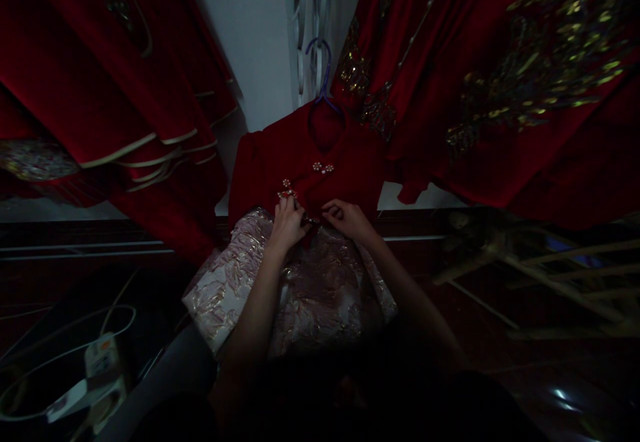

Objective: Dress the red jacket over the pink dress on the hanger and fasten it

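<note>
Red top (275, 159) at centre of frame, on purple hanger (327, 82), beaded ornaments (323, 169) on front. Pale brocade cloth (320, 282) directly below, spread toward lower centre. Left hand (289, 225) on lower front of red top, fingers bent against leftmost of beaded ornaments; exact grip too dark to make out. Right hand (349, 219) just beside, fingers curled, thumb near forefinger; impossible to say whether pinching anything. Red garments (425, 95) at upper left and upper right. Pale box (101, 359) at lower left.
</note>
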A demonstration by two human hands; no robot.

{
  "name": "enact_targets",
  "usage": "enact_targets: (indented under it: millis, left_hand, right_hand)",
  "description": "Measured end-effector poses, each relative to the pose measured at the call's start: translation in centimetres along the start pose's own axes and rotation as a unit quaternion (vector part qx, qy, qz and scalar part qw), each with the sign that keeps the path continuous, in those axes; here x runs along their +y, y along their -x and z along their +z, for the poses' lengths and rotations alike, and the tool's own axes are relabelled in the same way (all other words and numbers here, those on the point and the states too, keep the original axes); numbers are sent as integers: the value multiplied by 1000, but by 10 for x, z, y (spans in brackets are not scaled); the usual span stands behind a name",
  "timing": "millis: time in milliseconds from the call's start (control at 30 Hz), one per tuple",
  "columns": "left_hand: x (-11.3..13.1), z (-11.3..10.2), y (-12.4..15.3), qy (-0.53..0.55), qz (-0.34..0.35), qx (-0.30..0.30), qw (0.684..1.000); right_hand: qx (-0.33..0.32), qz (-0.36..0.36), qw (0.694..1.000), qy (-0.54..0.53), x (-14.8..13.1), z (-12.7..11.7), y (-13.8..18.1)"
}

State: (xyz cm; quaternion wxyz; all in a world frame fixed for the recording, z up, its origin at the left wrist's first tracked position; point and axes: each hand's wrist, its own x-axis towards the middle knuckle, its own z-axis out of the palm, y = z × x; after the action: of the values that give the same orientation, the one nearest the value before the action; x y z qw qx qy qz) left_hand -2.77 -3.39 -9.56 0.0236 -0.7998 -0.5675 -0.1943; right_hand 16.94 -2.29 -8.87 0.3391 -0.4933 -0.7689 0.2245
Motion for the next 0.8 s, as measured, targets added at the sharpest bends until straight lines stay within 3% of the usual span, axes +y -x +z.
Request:
enact_targets:
  millis: [67,267,600,800]
  left_hand:
    - [1,1,0,2,-2,-7,1000]
    - [-1,4,0,9,20,2,1000]
    - [-1,2,-4,37,57,-16,998]
    - [0,2,-4,66,53,19,996]
  right_hand:
    - [-29,8,999,18,5,8,1]
    - [-26,-6,998,56,4,21,3]
    - [-16,0,1000,8,9,23,1]
    - [-15,-6,1000,1,10,21,0]
